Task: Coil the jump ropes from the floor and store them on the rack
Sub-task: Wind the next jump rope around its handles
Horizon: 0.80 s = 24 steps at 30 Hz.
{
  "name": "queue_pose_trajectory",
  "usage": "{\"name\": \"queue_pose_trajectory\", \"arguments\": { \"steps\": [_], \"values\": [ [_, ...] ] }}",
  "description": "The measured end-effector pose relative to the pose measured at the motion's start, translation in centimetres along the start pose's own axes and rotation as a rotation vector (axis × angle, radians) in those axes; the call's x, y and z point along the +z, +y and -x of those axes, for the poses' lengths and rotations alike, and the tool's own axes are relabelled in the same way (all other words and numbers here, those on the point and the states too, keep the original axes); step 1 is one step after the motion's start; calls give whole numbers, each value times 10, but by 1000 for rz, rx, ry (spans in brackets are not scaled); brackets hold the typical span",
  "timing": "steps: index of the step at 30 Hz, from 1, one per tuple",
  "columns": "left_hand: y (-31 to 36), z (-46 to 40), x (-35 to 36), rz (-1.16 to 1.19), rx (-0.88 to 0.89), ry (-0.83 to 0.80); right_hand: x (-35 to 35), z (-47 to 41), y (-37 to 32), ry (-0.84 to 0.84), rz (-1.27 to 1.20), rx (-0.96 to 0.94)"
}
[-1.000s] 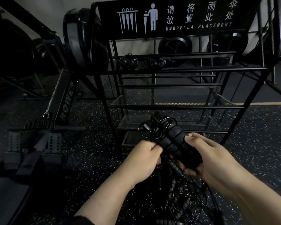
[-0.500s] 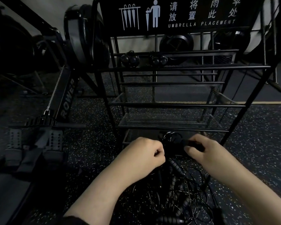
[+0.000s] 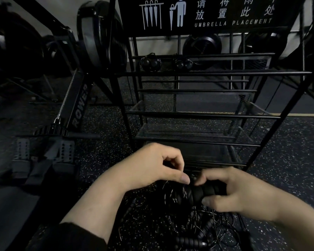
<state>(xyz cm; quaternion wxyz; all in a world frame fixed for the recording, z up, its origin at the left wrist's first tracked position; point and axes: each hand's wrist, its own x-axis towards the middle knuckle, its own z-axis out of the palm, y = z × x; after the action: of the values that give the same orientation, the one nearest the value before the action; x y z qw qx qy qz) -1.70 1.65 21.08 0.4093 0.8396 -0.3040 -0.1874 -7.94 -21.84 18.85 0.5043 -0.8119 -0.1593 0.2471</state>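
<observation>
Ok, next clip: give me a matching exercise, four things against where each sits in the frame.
Things:
1. right hand
2. left hand
3. rower
4. loose ropes

Places:
A. on the floor under the hands
B. left of the rack
C. gripping the black handles
D. pinching cord beside the handles

Pairs: 1-C, 2-D, 3-B, 4-A

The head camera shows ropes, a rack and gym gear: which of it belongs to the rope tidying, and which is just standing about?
Part of the job:
- left hand, pinching the cord
- right hand, gripping the jump rope handles
- tangled ropes on the floor
- rack
- coiled ropes on the upper bar

Just standing about:
- rower
- umbrella sign
</observation>
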Motion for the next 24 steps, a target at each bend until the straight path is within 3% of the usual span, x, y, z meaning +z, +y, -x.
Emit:
{"name": "queue_pose_trajectory", "arguments": {
  "steps": [9,12,14,18,24],
  "values": [
    [-15,-6,11,412,4,12,-2,10,-7,8,-269,-161],
    [-12,-14,17,435,-14,10,-2,10,-7,84,-310,-239],
    [-14,-13,24,323,4,78,-2,8,-4,143,-380,-267],
    [-16,-10,45,728,-163,128,5,2,2,207,-685,-281],
    [0,-21,57,785,-218,268,7,-7,-1,443,-809,-197]
  ]
}}
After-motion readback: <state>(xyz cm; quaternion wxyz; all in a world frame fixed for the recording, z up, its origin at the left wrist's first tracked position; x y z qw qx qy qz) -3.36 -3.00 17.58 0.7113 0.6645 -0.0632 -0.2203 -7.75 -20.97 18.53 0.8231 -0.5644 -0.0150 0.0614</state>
